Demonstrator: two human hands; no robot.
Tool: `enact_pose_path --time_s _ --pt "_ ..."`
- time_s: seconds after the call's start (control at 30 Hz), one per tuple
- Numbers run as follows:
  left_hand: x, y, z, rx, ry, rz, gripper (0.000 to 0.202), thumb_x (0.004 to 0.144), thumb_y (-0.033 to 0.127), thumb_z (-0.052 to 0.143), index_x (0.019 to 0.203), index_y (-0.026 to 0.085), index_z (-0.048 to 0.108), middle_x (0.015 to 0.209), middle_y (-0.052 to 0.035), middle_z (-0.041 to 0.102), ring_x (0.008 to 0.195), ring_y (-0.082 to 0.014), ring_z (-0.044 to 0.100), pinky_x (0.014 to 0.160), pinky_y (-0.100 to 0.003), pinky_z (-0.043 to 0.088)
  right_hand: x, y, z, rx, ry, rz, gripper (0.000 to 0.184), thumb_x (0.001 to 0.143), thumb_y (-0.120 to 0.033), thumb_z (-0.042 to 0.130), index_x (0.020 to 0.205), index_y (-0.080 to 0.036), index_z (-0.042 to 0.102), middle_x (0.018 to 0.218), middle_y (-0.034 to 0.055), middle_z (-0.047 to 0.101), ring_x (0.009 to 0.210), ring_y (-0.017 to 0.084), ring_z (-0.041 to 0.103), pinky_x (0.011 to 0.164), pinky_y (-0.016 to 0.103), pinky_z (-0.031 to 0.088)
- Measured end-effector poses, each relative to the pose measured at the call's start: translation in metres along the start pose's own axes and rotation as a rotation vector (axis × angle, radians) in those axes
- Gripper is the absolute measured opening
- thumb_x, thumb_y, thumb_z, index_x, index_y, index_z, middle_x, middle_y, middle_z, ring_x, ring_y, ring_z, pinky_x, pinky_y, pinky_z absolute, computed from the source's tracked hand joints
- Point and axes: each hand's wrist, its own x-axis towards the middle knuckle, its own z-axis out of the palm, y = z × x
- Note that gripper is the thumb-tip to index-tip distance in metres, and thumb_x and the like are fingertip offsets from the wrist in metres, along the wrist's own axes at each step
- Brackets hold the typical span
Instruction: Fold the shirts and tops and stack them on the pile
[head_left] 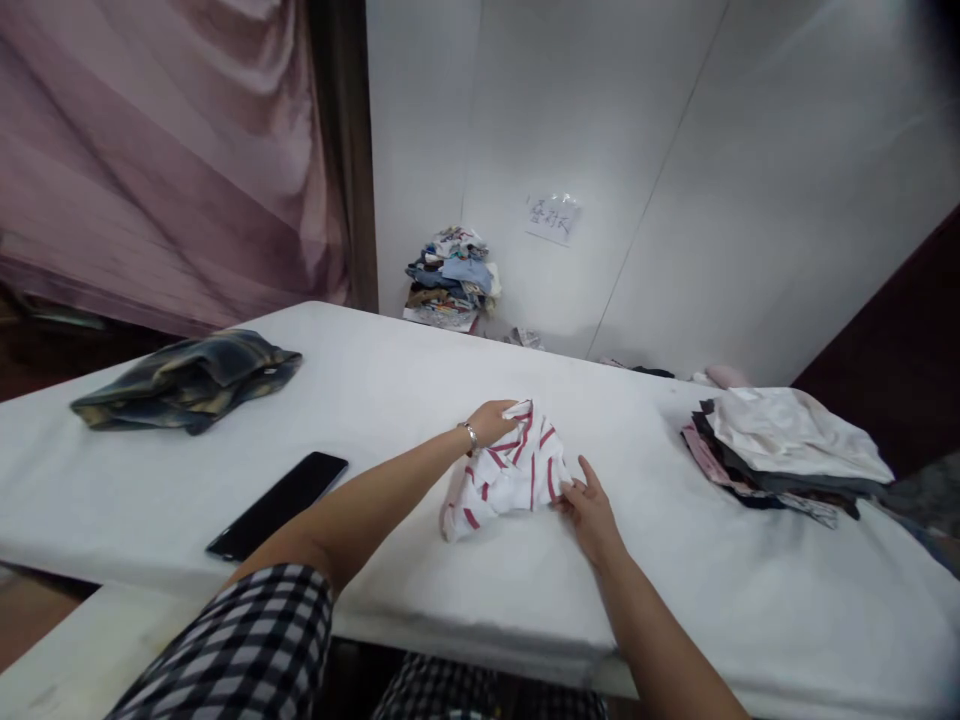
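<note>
A white garment with red stripes (517, 475) lies bunched on the white-covered table (420, 590) in front of me. At its far left edge my left hand (493, 422) has its fingers closed on the cloth, the fingertips partly hidden by a fold. My right hand (590, 510) touches the garment's right edge; the thumb and fingers pinch a bit of the fabric while the index finger points away. I cannot make out the garment's exact kind.
A black smartphone (277, 505) lies left of my left forearm. Farther left is a crumpled dark plaid garment (191, 375). A stack of folded clothes (795, 440) sits at the right. Beyond the table a clothes pile (454, 275) stands by the wall, near a paper sign (553, 220).
</note>
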Motion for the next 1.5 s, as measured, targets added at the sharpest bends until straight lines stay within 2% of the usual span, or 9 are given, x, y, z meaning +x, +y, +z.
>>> enact_pose_path --time_s 0.2,0.37,0.6,0.73,0.93,1.07,1.23,1.37,1.5 --pt "-0.013 0.036 -0.009 0.513 -0.132 0.229 0.042 0.082 0.021 0.051 0.121 0.032 0.060 0.122 0.0014 0.064 0.113 -0.0208 0.056 0.099 -0.031 0.039 0.005 -0.004 -0.001 -0.037 -0.040 0.045 0.102 0.068 -0.044 0.076 0.147 -0.018 0.018 0.056 -0.0055 0.059 0.045 0.012 0.052 0.040 0.020 0.035" --pt "-0.031 0.062 -0.001 0.617 -0.292 0.522 0.038 0.083 0.020 0.049 0.118 0.027 0.062 0.118 -0.0038 0.065 0.116 -0.0221 0.053 0.103 -0.033 0.034 0.010 0.000 -0.002 -0.125 -0.045 0.081 0.063 0.062 -0.048 0.077 0.113 -0.015 0.058 0.048 -0.0064 0.052 0.037 0.009 0.044 0.035 0.019 0.027" --pt "-0.034 0.047 -0.030 0.422 -0.281 -0.007 0.085 0.058 0.050 0.075 0.136 0.029 0.047 0.116 -0.0037 0.066 0.109 -0.0277 0.059 0.092 -0.030 0.041 0.020 -0.010 -0.027 0.116 0.259 -0.108 0.034 0.062 -0.044 0.075 0.084 -0.021 0.063 0.053 -0.0067 0.052 0.043 0.007 0.044 0.040 0.020 0.033" --pt "-0.039 0.021 -0.034 0.262 -0.320 -0.120 0.049 0.057 0.042 0.076 0.102 0.025 0.068 0.098 0.0000 0.072 0.096 -0.0236 0.064 0.080 -0.025 0.046 0.024 -0.011 -0.035 0.062 0.310 -0.147 0.035 0.064 -0.047 0.073 0.085 -0.021 0.062 0.055 -0.0062 0.053 0.045 0.009 0.045 0.042 0.022 0.034" --pt "-0.048 0.010 -0.033 0.419 0.058 -0.090 0.019 0.073 0.027 0.060 0.090 0.022 0.068 0.089 -0.0012 0.070 0.087 -0.0208 0.063 0.078 -0.027 0.047 0.015 -0.008 -0.026 -0.112 0.295 -0.157 0.039 0.063 -0.049 0.074 0.085 -0.019 0.062 0.054 -0.0054 0.053 0.045 0.010 0.047 0.044 0.024 0.038" --pt "-0.064 0.037 -0.057 0.492 0.293 0.121 0.024 0.079 0.024 0.053 0.099 0.024 0.067 0.103 -0.0024 0.067 0.097 -0.0194 0.060 0.088 -0.027 0.045 -0.009 -0.025 -0.020 -0.112 0.203 -0.244 0.034 0.070 -0.047 0.070 0.089 -0.019 0.063 0.055 -0.0050 0.053 0.047 0.010 0.047 0.045 0.025 0.039" --pt "-0.072 0.075 -0.088 0.603 0.527 0.413 0.041 0.086 0.025 0.047 0.125 0.029 0.056 0.120 -0.0034 0.059 0.104 -0.0198 0.057 0.083 -0.030 0.048 -0.042 -0.064 -0.013 -0.151 -0.074 -0.181 0.059 0.075 -0.040 0.067 0.129 -0.023 0.050 0.059 -0.0058 0.055 0.048 0.012 0.049 0.045 0.025 0.040" --pt "-0.040 0.063 -0.090 0.785 0.413 0.449 0.030 0.089 0.023 0.043 0.104 0.025 0.068 0.119 -0.0059 0.061 0.108 -0.0232 0.054 0.086 -0.035 0.045 -0.040 -0.073 -0.018 -0.399 -0.216 -0.035 0.059 0.077 -0.039 0.065 0.131 -0.019 0.052 0.061 -0.0024 0.059 0.051 0.014 0.054 0.048 0.027 0.043" --pt "-0.023 0.032 -0.078 0.843 0.252 0.385 0.031 0.090 0.021 0.040 0.092 0.020 0.070 0.112 -0.0073 0.065 0.106 -0.0236 0.055 0.090 -0.036 0.043 -0.028 -0.055 -0.029 -0.737 -0.136 -0.056 0.040 0.076 -0.038 0.064 0.110 -0.020 0.068 0.070 0.0019 0.066 0.063 0.017 0.059 0.058 0.031 0.048"
